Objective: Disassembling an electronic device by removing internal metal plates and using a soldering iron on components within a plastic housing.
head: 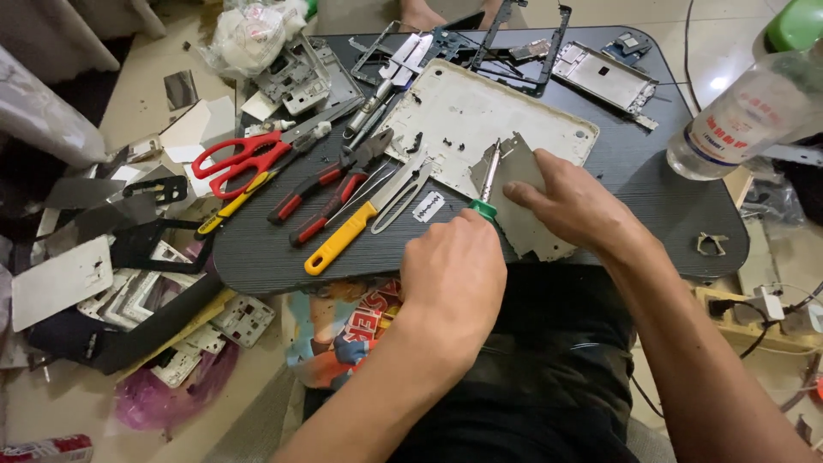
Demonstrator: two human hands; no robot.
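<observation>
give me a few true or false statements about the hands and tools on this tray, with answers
1. The left hand holds a green-handled screwdriver. True.
2. The right hand holds the red scissors. False: it presses on a grey metal plate; the scissors lie untouched at the left.
3. A clear plastic bottle lies at the tray's right edge. True.
4. The yellow-handled knife is on the floor. False: it lies on the black tray.

Left hand (453, 273) gripping screwdriver (489, 176), right hand (570, 201) flat on grey metal plate (525, 225).
</observation>
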